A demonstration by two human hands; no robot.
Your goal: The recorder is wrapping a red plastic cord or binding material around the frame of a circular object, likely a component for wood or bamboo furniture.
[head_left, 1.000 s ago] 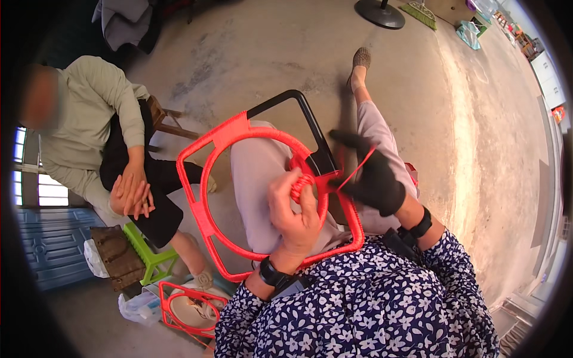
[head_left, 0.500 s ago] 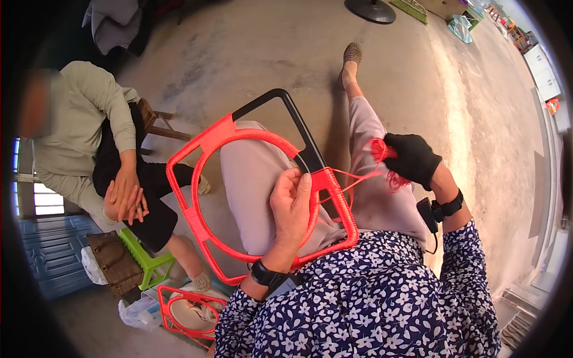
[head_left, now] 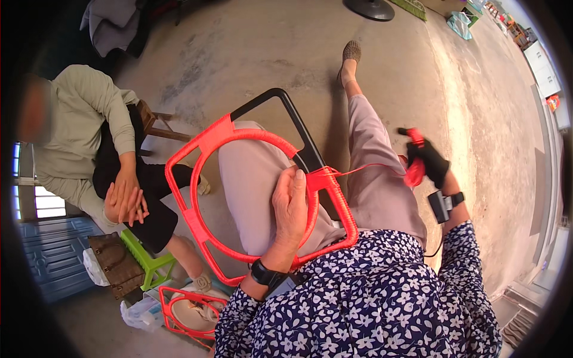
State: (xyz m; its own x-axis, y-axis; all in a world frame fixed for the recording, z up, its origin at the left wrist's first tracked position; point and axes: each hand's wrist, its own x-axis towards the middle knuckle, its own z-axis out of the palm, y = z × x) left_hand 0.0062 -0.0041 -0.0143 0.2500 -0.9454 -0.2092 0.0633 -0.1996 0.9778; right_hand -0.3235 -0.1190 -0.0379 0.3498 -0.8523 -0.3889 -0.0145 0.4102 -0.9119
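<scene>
Frame [head_left: 216,135] sits slantwise — black corner [head_left: 278,92] forward, long axis running down rightward.

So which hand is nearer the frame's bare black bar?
Left: the left hand is by the lower end of the black bar; the right hand is farther off, to the bar's right.

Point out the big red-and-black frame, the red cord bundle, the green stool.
red-and-black frame [head_left: 216,136]: head view, wide red-wrapped joint at its upper left
red cord bundle [head_left: 414,173]: head view, its lower loose part
green stool [head_left: 141,253]: head view, its seat
</scene>
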